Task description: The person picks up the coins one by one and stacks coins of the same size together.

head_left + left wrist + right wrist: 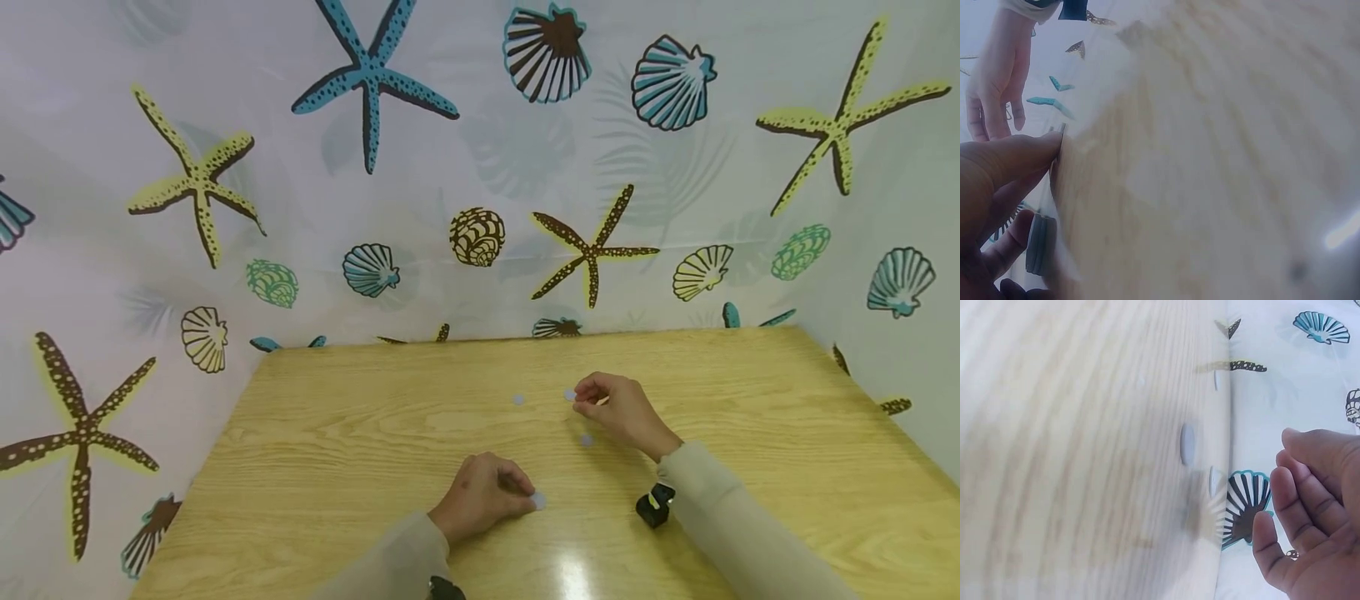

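a: what's the left hand [483,497] up to?

b: it pinches a pale disc [538,501] between thumb and fingertip, on the near side of the wooden table [337,417]. i can't tell whether the disc touches the wood.

a: anything else by that hand?

b: yes, the left wrist view shows a small grey stack [1041,244] against a lower finger; i can't tell if it's gripped.

a: and the right hand [618,412]?

b: farther off and to the right, above the table. its fingers are loosely bent, thumb a little apart from them, nothing between.

a: what lies near it?

b: the far right disc [570,394] is just beside its fingertips, to the left. the far left disc [518,400] lies beyond that, and the middle disc [587,440] sits nearer, below the hand.

a: the surroundings?

b: a pale cloth [300,167] with printed starfish [371,73] and shells [671,83] rises behind the table. a small black device [654,508] sits at the right sleeve [735,517].
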Demonstrator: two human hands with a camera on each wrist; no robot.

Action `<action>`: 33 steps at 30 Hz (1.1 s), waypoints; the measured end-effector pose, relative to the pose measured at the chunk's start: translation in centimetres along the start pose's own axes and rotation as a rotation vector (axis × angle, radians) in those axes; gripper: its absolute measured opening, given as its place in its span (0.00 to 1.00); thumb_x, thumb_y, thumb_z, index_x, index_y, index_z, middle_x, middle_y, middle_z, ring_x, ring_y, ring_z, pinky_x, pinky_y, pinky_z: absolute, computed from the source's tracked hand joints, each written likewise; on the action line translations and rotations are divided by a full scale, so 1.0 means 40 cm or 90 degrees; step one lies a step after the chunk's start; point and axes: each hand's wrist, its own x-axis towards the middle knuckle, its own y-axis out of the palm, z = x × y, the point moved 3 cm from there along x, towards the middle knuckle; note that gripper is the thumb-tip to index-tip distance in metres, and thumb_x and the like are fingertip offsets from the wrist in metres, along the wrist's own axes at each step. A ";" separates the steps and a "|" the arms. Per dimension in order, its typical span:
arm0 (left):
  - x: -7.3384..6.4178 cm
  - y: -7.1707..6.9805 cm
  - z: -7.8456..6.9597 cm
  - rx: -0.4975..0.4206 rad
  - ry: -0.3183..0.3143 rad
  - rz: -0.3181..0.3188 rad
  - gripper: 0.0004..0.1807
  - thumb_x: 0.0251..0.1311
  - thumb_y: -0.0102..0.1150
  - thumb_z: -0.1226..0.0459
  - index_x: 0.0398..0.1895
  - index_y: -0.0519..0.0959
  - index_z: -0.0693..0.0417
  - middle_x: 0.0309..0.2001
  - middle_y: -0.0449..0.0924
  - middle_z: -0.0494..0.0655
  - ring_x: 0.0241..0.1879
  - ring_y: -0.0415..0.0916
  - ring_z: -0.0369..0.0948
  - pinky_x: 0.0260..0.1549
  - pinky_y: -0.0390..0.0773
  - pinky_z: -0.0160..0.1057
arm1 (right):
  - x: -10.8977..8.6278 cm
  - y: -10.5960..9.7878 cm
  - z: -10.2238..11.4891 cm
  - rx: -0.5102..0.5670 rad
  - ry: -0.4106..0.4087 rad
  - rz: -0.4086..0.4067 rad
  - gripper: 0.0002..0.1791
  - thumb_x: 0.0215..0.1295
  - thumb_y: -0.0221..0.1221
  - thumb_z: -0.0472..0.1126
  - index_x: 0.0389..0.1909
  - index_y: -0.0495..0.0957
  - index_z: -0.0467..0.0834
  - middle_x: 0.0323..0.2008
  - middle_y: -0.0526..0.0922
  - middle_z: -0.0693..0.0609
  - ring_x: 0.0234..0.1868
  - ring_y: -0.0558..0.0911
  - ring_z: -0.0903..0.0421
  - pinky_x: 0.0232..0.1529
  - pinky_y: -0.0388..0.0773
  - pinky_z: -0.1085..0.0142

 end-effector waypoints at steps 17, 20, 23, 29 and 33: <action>-0.001 0.003 0.001 -0.011 -0.009 -0.008 0.06 0.49 0.78 0.64 0.28 0.87 0.48 0.31 0.85 0.30 0.37 0.77 0.30 0.47 0.76 0.38 | 0.050 0.029 -0.059 0.002 0.007 0.011 0.08 0.64 0.65 0.30 0.42 0.80 0.32 0.36 0.85 0.46 0.38 0.83 0.49 0.42 0.80 0.55; -0.002 0.003 0.001 -0.021 -0.011 -0.003 0.06 0.50 0.77 0.65 0.29 0.87 0.49 0.32 0.85 0.32 0.36 0.78 0.30 0.46 0.77 0.37 | 0.056 0.032 -0.066 0.006 0.019 0.025 0.09 0.65 0.64 0.31 0.44 0.79 0.31 0.38 0.85 0.44 0.39 0.83 0.48 0.44 0.81 0.54; -0.003 0.003 0.000 -0.025 -0.010 0.001 0.06 0.50 0.77 0.65 0.29 0.86 0.50 0.32 0.86 0.33 0.36 0.79 0.30 0.46 0.78 0.36 | 0.061 0.033 -0.069 0.004 0.026 0.036 0.11 0.65 0.63 0.31 0.46 0.79 0.31 0.40 0.85 0.43 0.41 0.83 0.47 0.45 0.81 0.53; -0.004 0.000 -0.002 -0.029 -0.008 0.002 0.06 0.50 0.77 0.65 0.29 0.86 0.50 0.32 0.86 0.34 0.35 0.80 0.30 0.46 0.79 0.35 | 0.072 0.041 -0.077 -0.004 0.022 0.050 0.12 0.64 0.64 0.31 0.47 0.79 0.31 0.43 0.85 0.40 0.43 0.84 0.44 0.46 0.81 0.52; -0.005 -0.001 -0.006 -0.029 -0.008 0.001 0.06 0.50 0.77 0.65 0.29 0.87 0.50 0.32 0.86 0.34 0.35 0.80 0.30 0.46 0.79 0.36 | 0.077 0.046 -0.082 -0.009 0.022 0.054 0.13 0.63 0.66 0.32 0.47 0.79 0.31 0.43 0.85 0.40 0.43 0.84 0.44 0.46 0.81 0.52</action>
